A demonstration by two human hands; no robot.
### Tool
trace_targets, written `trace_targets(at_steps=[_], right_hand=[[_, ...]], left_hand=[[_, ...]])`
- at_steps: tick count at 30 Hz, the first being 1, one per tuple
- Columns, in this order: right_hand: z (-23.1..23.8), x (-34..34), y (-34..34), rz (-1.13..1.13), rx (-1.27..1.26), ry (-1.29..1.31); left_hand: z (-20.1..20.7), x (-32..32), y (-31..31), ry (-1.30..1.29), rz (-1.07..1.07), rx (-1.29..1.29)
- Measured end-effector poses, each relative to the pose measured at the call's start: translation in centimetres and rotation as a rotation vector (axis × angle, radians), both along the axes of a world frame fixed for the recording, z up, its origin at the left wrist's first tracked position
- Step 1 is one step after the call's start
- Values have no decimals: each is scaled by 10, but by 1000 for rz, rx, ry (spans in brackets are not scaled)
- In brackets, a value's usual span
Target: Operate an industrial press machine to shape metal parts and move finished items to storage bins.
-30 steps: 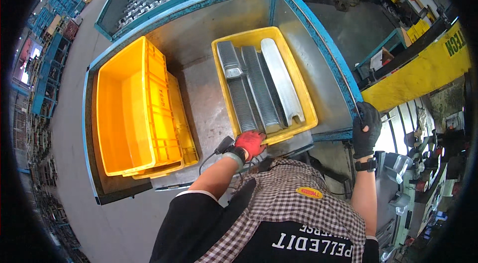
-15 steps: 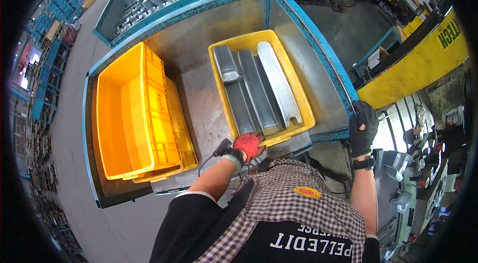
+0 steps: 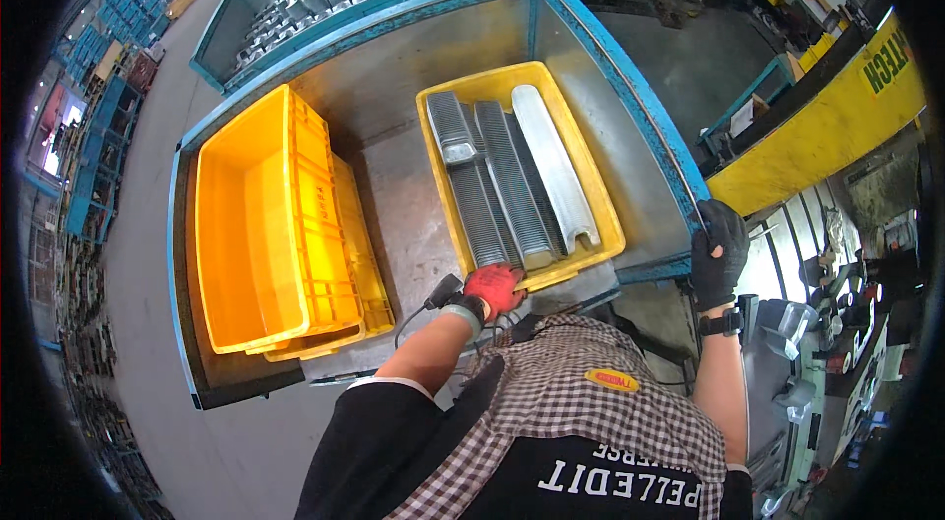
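Note:
My left hand (image 3: 494, 291), in a red glove, is closed on the near rim of a yellow plastic crate (image 3: 612, 243). Long stacks of ribbed metal parts (image 3: 482, 210) fill much of this crate, beside a smooth silvery row of nested parts (image 3: 554, 166) along its right side. One grey metal piece (image 3: 459, 152) lies apart on top of the left stack. My right hand (image 3: 719, 252), gloved in black, is wrapped around the near right corner of the blue-framed metal cart (image 3: 630, 77) that carries the crate. Its fingertips are partly hidden.
Orange-yellow empty crates (image 3: 251, 225) lie tipped on their sides, nested, at the cart's left. A second blue cart (image 3: 315, 3) full of metal parts stands behind. Right of me are a yellow machine panel (image 3: 817, 141) and metal fixtures (image 3: 787, 323). A dark cabled object (image 3: 443, 291) hangs by my left wrist.
The view has shifted very slightly. Both hands keep their places on the crate and the cart, and the metal parts have not moved.

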State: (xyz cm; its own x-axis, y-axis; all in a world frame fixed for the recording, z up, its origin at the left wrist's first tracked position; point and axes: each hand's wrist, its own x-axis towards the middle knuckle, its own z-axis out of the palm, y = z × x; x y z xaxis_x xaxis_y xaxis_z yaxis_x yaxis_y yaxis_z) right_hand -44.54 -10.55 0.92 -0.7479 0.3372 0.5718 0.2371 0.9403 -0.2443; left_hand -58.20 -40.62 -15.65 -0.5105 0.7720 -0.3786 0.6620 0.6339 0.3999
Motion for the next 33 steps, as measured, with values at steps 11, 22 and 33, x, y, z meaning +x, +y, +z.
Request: trace_targets(at_steps=[11,22,33], right_hand=[[2,1,-1,2,21,-14],[7,0,-3,24,-25,36],[11,-1,-5,4,-15,-7]], left_hand=[[0,1,-1,12,-2,22],[-1,-1,4,-63,-10,-79],[-3,-1,3,-11,-2,-61]])
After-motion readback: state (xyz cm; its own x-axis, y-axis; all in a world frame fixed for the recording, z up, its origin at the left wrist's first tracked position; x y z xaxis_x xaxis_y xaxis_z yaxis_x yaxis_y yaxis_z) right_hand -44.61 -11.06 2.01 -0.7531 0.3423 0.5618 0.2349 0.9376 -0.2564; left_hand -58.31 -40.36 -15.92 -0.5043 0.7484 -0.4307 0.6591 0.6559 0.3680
